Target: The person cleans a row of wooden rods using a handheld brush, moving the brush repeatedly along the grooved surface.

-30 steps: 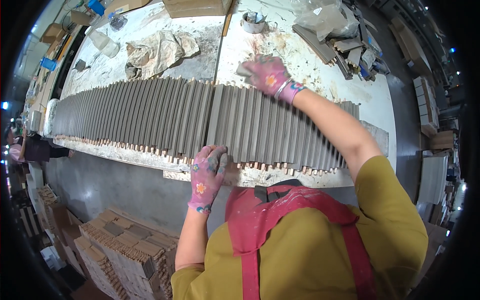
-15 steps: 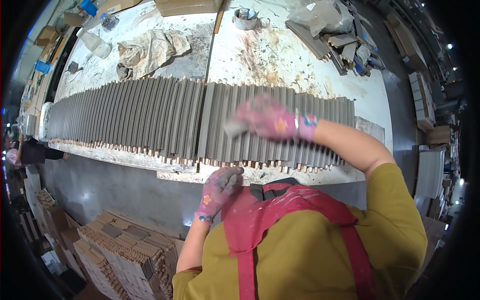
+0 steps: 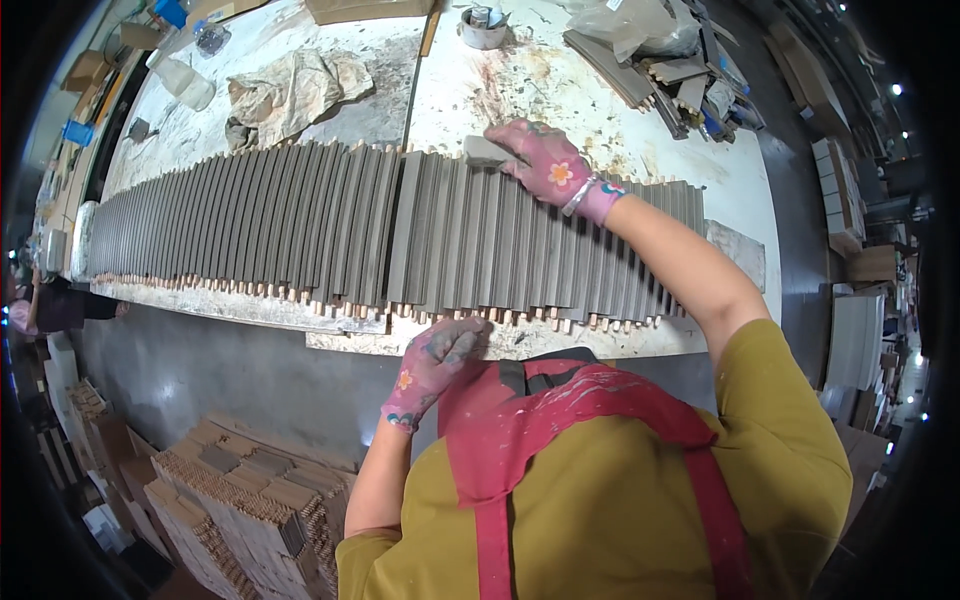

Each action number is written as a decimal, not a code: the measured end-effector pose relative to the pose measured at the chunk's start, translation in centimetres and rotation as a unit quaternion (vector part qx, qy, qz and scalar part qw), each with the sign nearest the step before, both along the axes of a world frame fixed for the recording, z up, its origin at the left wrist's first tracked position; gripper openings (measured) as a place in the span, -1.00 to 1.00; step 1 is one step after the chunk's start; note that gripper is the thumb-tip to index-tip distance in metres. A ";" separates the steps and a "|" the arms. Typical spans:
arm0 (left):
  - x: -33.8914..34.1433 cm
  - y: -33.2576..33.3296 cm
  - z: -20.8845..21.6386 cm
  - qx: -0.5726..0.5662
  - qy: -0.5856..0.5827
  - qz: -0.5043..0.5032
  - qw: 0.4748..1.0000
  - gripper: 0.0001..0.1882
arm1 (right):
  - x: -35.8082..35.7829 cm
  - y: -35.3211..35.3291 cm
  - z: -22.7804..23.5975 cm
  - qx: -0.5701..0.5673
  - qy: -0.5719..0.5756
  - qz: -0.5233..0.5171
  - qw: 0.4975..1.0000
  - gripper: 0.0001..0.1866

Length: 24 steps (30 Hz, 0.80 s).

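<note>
A long row of grey-painted wooden slats [image 3: 300, 215] with bare wooden pegs at their ends lies side by side across the table. My right hand [image 3: 550, 170], in a pink flowered glove, is closed on a grey sanding block [image 3: 487, 152] at the far ends of the slats, right of a narrow gap in the row. In a matching glove, my left hand [image 3: 437, 362] rests at the near edge by the peg ends, its fingers loosely stretched and holding nothing that I can see.
On the stained white table [image 3: 560, 85] lie a crumpled cloth [image 3: 295, 95], a small pot [image 3: 483, 32] and a pile of scrap strips with plastic [image 3: 670, 75]. Stacked slats on cardboard [image 3: 240, 490] stand on the floor at lower left. Another person [image 3: 55, 305] is at far left.
My right hand has moved away from me with the sanding block, from the middle of the slats to their far ends. The left hand has stayed at the near edge.
</note>
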<state>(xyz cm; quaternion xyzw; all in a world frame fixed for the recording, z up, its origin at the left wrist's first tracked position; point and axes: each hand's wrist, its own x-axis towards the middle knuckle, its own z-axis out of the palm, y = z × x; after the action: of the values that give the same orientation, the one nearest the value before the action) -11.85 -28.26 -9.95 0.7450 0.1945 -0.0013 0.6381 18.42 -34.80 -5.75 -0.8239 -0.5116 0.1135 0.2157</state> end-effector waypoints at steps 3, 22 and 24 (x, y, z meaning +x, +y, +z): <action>-0.6 0.4 -2.7 -0.085 -0.018 0.009 0.996 -0.76 | -3.5 -1.5 -0.4 -0.091 -0.114 0.122 0.982 -0.54; 0.3 -0.1 -1.8 -0.291 0.025 0.043 0.955 -0.72 | -4.3 -4.1 1.9 0.021 0.016 0.146 0.989 -0.60; 0.5 -0.2 -1.4 -0.236 0.062 -0.035 0.969 -0.72 | -0.4 -2.5 1.3 0.063 -0.012 0.008 0.998 -0.59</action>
<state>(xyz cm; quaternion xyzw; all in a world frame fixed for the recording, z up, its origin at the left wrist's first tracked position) -11.39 -28.51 -11.34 0.5782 0.2012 -0.1159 0.7822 18.00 -37.28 -4.47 -0.8057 -0.5272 0.0725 0.2600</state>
